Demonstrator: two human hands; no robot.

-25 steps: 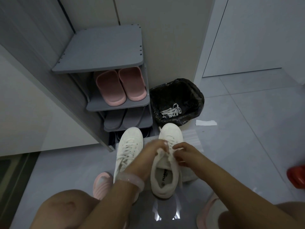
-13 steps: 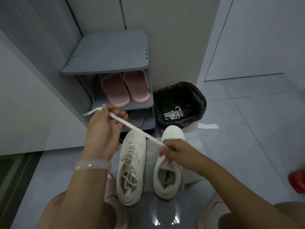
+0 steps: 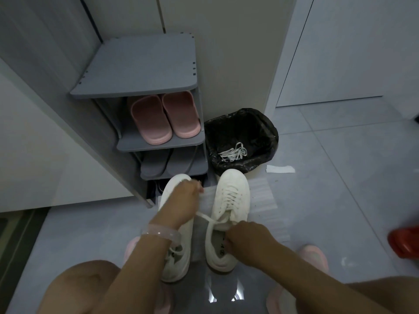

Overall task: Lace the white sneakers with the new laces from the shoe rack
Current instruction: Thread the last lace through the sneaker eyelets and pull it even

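Note:
Two white sneakers stand side by side on the floor, toes toward the grey shoe rack (image 3: 136,69). The right sneaker (image 3: 231,200) is laced over its front. A white lace end (image 3: 205,217) runs from its top eyelets to the left. My left hand (image 3: 181,200) hovers over the left sneaker (image 3: 175,264), fingers curled round that lace end. My right hand (image 3: 246,234) grips the right sneaker at its tongue and opening, pinching the lace there. Most of the left sneaker's lacing is hidden by my left forearm.
Pink slippers (image 3: 165,116) sit on the rack's middle shelf, grey ones below. A black-lined bin (image 3: 240,130) right of the rack holds old white laces (image 3: 233,151). White foam sheet (image 3: 263,196) lies under the sneakers, a paper scrap (image 3: 280,169) beside the bin, a red object (image 3: 404,242) far right.
My left hand, raised high and pulling the lace taut half a second ago, has dropped to just above the left sneaker's toe. My right hand slid back toward the right sneaker's opening.

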